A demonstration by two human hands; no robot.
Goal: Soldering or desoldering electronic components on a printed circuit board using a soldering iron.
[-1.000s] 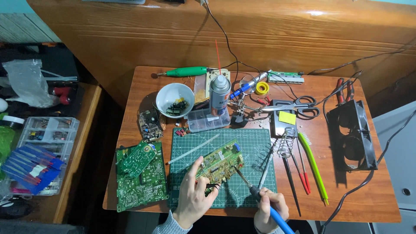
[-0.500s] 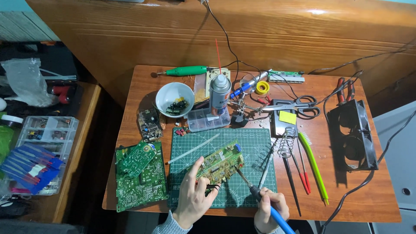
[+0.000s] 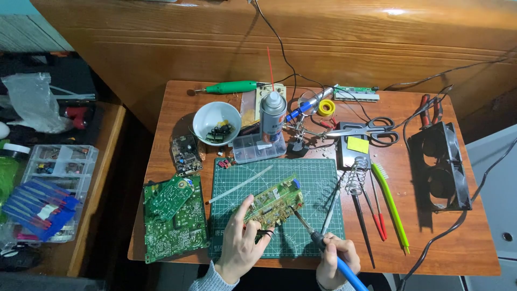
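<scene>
My left hand grips the near-left edge of a green circuit board that lies tilted on the green cutting mat. In my right hand is a blue-handled soldering iron, whose metal tip touches the board's near-right edge. A thin pale strip lies on the mat left of the board. Two more green circuit boards rest on the table to the left of the mat.
A white bowl of small parts, a spray can, a clear parts box, a helping-hands stand, scissors, a coil iron stand, pliers and a black double fan crowd the wooden table. Parts organisers sit on the left side table.
</scene>
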